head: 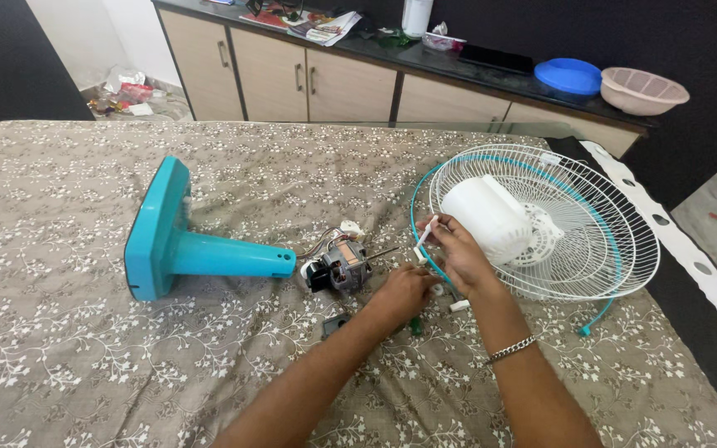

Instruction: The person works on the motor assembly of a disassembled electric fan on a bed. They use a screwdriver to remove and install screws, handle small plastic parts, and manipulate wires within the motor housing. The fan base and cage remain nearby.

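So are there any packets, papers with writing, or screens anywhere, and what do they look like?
Magazines or papers: on the dark counter at the back, a loose colourful pile.
Dark flat slab: on the same counter, black and rectangular; may be a screen, cannot tell.
Wrappers: on the floor in the far left corner, crumpled, white and red.
Nothing of the kind lies on the bed near the hands.

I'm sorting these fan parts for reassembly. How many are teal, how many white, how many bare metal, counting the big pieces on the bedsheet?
Teal: 2, the fan stand and the guard ring.
White: 2, the wire grille and the motor cover.
Bare metal: 1, the motor.
Total: 5
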